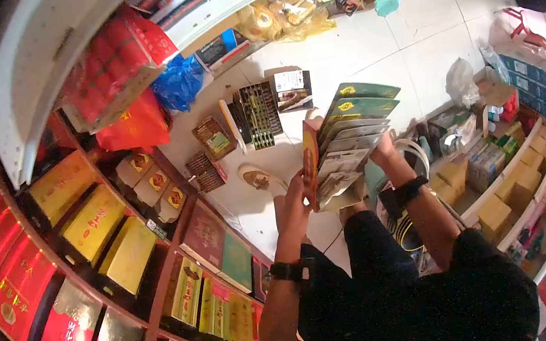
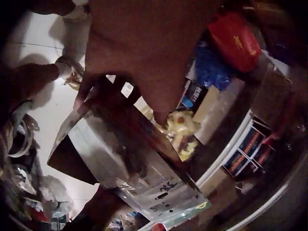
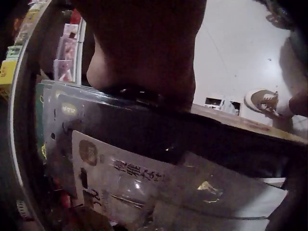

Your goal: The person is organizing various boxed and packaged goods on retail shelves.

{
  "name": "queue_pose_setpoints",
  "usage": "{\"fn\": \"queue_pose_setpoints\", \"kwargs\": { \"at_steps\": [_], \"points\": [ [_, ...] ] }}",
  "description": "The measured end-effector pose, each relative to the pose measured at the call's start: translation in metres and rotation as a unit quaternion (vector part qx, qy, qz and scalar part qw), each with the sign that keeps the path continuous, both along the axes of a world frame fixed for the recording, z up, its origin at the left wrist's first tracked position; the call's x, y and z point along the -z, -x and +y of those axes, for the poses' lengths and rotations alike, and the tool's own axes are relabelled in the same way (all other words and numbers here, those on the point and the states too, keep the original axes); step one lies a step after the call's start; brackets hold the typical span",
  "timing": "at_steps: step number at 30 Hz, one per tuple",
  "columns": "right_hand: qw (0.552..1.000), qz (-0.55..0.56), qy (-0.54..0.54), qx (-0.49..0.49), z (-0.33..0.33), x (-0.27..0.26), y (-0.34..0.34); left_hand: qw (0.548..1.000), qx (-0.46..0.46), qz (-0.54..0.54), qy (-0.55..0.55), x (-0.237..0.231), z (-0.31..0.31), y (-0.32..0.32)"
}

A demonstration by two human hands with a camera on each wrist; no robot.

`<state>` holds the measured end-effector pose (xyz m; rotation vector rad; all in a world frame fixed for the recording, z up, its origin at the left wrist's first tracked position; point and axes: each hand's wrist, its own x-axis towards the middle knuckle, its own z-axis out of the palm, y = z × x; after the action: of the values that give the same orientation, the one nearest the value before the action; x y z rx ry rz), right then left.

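Observation:
In the head view an open cardboard box [image 1: 311, 158] with a red side is held up in front of the person's legs. Several flat carded packets [image 1: 356, 110] stand in it, the rear ones with green tops, the nearer ones pale. The left hand [image 1: 297, 202] grips the box's left side. At the opposite side the right hand [image 1: 383, 149] holds the box, beside the packets' edges. A clear packet [image 3: 125, 178] with dark printed characters faces the right wrist camera; the fingers are hidden beyond the box's edge there. The left hand [image 2: 139, 53] spans the box wall in the left wrist view.
Shelves at left carry red and yellow boxes [image 1: 92, 213]. Small open cartons [image 1: 258, 113] stand on the tiled floor ahead, near a blue plastic bag [image 1: 178, 82]. At right, a low shelf [image 1: 522, 205] holds brown cartons, with a coiled hose [image 1: 417, 150] close to the right arm.

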<state>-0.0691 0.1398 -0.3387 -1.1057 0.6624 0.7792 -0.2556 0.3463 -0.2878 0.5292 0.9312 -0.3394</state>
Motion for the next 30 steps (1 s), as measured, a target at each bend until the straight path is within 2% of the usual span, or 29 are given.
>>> {"fn": "queue_pose_setpoints", "kwargs": {
  "at_steps": [4,5,7,8,9,11,12,13,14,15,16,17,19,20,22,23,26,28,29,30],
  "points": [
    [0.999,0.034,-0.016,0.005,-0.008,0.059,0.026,0.996,0.063,0.060,-0.022,0.050,-0.007,0.005],
    [0.999,0.030,-0.016,0.004,-0.012,0.078,0.030,0.986,0.107,0.020,-0.123,0.056,-0.008,0.000],
    [1.000,0.021,-0.015,0.001,-0.019,0.115,0.038,0.964,0.149,-0.018,-0.218,0.058,-0.008,-0.017],
    [0.999,0.006,-0.003,-0.035,-0.016,0.122,0.039,0.983,0.082,0.018,-0.163,0.058,-0.008,-0.025],
    [0.999,0.010,0.000,-0.035,-0.014,0.127,0.037,0.979,0.116,0.029,-0.163,0.077,-0.007,-0.020],
    [0.997,0.067,-0.038,0.026,-0.005,0.138,0.033,0.968,0.186,0.047,-0.162,0.111,-0.005,-0.013],
    [0.995,-0.072,-0.050,-0.053,-0.012,0.160,0.041,0.956,0.219,0.024,-0.193,0.125,-0.007,-0.009],
    [0.995,-0.069,-0.049,-0.050,-0.014,0.167,0.043,0.955,0.191,-0.007,-0.228,0.160,-0.016,0.005],
    [0.999,0.012,-0.034,-0.005,-0.015,0.174,0.044,0.950,0.164,-0.038,-0.263,0.195,-0.024,0.020],
    [0.995,0.093,-0.018,0.041,-0.014,0.182,0.047,0.950,0.169,-0.037,-0.262,0.202,-0.024,0.021],
    [0.992,0.096,-0.047,0.063,-0.015,0.186,0.054,0.948,0.147,-0.060,-0.278,0.209,-0.022,0.021],
    [0.992,0.097,-0.046,0.070,-0.015,0.195,0.059,0.961,0.129,-0.029,-0.242,0.217,-0.021,0.023],
    [0.991,-0.061,-0.115,0.012,-0.027,0.215,0.088,0.983,0.100,0.055,-0.147,0.238,-0.018,0.030],
    [0.990,-0.006,-0.137,0.042,-0.041,0.244,0.101,0.986,0.087,0.111,-0.088,0.252,-0.017,0.037],
    [0.984,-0.008,-0.158,0.088,-0.026,0.210,0.103,0.976,0.158,0.110,-0.103,0.234,0.000,0.013],
    [0.976,-0.010,-0.179,0.125,-0.014,0.187,0.093,0.975,0.164,0.109,-0.105,0.231,0.000,0.011],
    [0.990,0.039,-0.097,0.097,-0.001,0.161,0.065,0.983,0.125,0.092,-0.094,0.221,0.000,0.008],
    [0.998,-0.015,-0.067,0.014,-0.003,0.157,0.059,0.970,0.188,0.097,-0.121,0.218,0.003,0.002],
    [0.997,-0.044,-0.051,-0.025,-0.005,0.158,0.058,0.970,0.185,0.095,-0.122,0.220,0.006,0.004],
    [0.996,0.019,-0.085,0.010,-0.007,0.161,0.056,0.969,0.212,0.085,-0.096,0.223,0.009,0.007]
  ]
}}
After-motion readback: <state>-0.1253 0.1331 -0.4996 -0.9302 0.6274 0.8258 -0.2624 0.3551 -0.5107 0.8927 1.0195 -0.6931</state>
